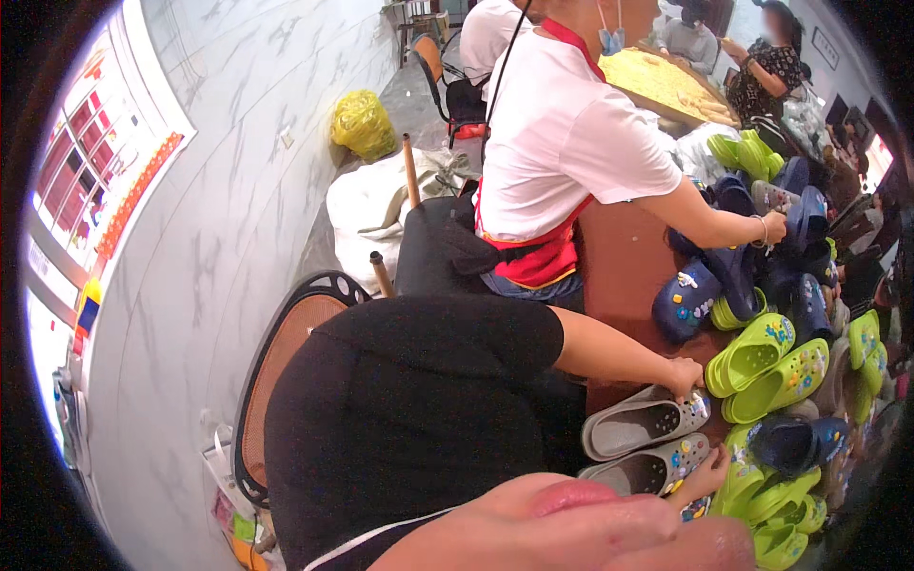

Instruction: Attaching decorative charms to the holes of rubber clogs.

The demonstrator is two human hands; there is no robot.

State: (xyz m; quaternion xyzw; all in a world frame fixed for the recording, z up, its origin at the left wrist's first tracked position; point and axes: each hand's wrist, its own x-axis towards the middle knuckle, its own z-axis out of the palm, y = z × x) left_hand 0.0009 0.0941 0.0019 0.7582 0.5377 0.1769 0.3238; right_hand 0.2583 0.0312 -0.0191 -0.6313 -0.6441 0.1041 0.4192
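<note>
Two grey clogs with colourful charms on their toes lie side by side at the table's edge. My left hand (684,377) has its fingers curled in at the toe of the farther grey clog (633,424). At the toe of the nearer grey clog (636,470), my right hand (706,476) has its fingers bent against the side; part of this hand is hidden. Just beyond my left hand sit lime green clogs (776,381) with charms. A dark blue clog (795,443) lies on more green ones to the right.
Clogs in blue, green and grey are heaped along the reddish-brown table (614,276). A co-worker in a white shirt (571,133) and red apron reaches into the blue clogs (733,266). A mesh-backed chair (276,381), a white sack (367,209) and a yellow bag (363,125) stand left.
</note>
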